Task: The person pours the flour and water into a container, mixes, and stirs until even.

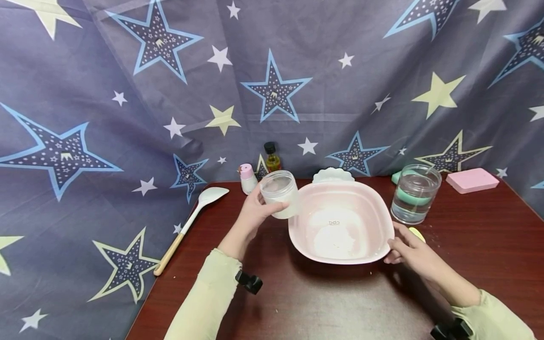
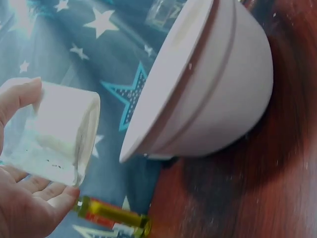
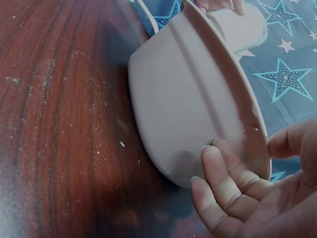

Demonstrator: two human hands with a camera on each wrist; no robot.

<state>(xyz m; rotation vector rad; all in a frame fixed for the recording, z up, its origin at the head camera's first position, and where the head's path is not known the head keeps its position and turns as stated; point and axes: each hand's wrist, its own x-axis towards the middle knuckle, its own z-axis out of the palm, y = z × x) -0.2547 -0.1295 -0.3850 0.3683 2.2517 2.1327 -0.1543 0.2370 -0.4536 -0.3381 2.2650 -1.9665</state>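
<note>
My left hand (image 1: 250, 212) grips a clear jar (image 1: 279, 189) with white contents, thumb on one side and fingers on the other. The jar is held up beside the left rim of a pink basin (image 1: 376, 217). A white patch shows on the basin's bottom. At the basin's right front corner, my right hand (image 1: 411, 251) holds the rim. In the right wrist view, its thumb lies at the rim and its fingers (image 3: 218, 173) are on the outer wall. The basin's outside (image 2: 228, 94) also fills much of the left wrist view.
At the left lies a white ladle (image 1: 212, 194) with a wooden handle. Behind the jar stand a pink-capped shaker (image 1: 247, 179) and a black-capped bottle (image 1: 272, 158). A scalloped white dish (image 1: 333, 174) sits behind the basin. To the right are a glass of water (image 1: 414, 200) and a pink block (image 1: 472, 181).
</note>
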